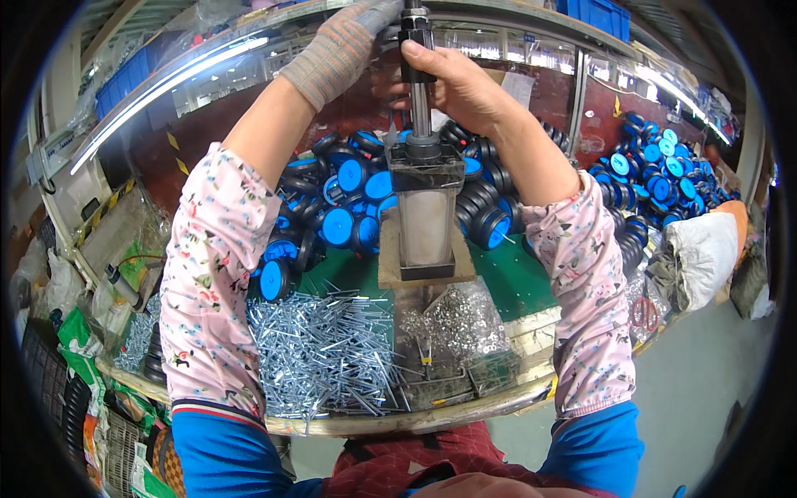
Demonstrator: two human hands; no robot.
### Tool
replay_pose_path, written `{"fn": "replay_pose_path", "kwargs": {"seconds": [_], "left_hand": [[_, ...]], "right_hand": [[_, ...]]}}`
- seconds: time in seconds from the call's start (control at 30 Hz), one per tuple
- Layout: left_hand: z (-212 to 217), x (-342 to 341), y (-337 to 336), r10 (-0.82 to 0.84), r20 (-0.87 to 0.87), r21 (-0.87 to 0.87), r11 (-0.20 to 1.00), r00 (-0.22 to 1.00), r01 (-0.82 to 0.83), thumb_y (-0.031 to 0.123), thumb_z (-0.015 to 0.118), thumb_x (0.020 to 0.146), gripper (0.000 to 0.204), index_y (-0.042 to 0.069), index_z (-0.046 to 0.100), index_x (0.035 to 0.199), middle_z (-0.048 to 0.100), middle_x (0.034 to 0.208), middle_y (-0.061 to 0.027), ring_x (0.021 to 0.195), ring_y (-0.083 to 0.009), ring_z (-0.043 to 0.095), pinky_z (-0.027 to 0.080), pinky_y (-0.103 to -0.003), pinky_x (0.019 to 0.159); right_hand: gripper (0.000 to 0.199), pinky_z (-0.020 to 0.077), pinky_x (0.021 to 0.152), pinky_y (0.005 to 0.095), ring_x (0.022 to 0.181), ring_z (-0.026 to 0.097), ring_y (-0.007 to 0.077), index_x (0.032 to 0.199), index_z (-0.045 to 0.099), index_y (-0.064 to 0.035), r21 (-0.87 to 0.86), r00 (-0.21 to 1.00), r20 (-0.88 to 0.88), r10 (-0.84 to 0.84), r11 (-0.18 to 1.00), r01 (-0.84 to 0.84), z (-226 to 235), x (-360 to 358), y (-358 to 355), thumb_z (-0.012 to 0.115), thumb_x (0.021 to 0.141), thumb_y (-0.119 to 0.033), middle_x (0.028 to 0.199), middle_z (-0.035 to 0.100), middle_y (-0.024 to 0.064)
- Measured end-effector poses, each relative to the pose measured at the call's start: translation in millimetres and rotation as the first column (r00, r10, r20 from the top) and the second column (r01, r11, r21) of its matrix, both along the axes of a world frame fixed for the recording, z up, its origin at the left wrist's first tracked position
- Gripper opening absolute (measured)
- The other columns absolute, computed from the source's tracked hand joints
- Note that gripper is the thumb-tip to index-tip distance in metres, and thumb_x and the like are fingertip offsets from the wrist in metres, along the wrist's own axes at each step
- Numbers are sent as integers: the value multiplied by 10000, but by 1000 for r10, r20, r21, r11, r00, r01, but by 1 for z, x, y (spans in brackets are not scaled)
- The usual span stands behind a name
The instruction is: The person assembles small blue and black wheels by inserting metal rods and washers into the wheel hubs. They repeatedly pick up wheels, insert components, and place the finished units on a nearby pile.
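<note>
Upright in front of me stands a pneumatic press cylinder (426, 224), with a shiny rod and a black fitting (417, 46) above it. My right hand (465, 83), bare, is closed around the fitting, thumb in front and fingers behind the rod. My left hand (340, 54) wears a grey-orange striped knit glove and reaches to the fitting's left side near the upper edge. Its fingertips are partly hidden there, so its grip does not show. Behind the cylinder lie heaped black wheels with blue hubs (338, 226).
A large pile of long metal bolts (320, 353) covers the bench's near left. Small metal nuts or washers (469, 324) lie in a clear tray to its right. More blue-hubbed wheels (664, 170) are heaped at far right, behind a white sack (701, 257). A wooden edge (465, 408) borders the bench.
</note>
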State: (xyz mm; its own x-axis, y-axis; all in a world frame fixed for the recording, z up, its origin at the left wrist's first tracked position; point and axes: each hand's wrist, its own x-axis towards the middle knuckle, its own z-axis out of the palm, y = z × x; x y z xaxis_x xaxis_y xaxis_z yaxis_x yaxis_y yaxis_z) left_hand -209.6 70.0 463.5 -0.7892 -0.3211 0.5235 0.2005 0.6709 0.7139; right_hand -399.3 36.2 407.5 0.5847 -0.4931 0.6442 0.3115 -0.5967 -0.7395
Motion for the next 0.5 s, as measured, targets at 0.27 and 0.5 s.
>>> {"fn": "replay_pose_path", "kwargs": {"seconds": [0.27, 0.5], "left_hand": [[3, -19, 46, 182, -61, 261, 952, 981, -160, 415, 530, 975, 419, 103, 540, 1255, 631, 1012, -54, 752, -125, 603, 520, -282, 561], [-2, -20, -3, 270, -185, 214, 949, 945, -229, 381, 592, 958, 378, 95, 549, 1203, 625, 985, -65, 760, -167, 611, 528, -296, 531]], "right_hand": [[222, 578, 594, 348, 570, 619, 142, 857, 622, -57, 165, 969, 203, 141, 970, -176, 5, 22, 1, 741, 832, -243, 691, 616, 36], [189, 563, 544, 332, 517, 586, 129, 847, 604, -41, 149, 965, 254, 70, 983, -110, 0, 28, 7, 696, 853, -205, 644, 584, 26]]}}
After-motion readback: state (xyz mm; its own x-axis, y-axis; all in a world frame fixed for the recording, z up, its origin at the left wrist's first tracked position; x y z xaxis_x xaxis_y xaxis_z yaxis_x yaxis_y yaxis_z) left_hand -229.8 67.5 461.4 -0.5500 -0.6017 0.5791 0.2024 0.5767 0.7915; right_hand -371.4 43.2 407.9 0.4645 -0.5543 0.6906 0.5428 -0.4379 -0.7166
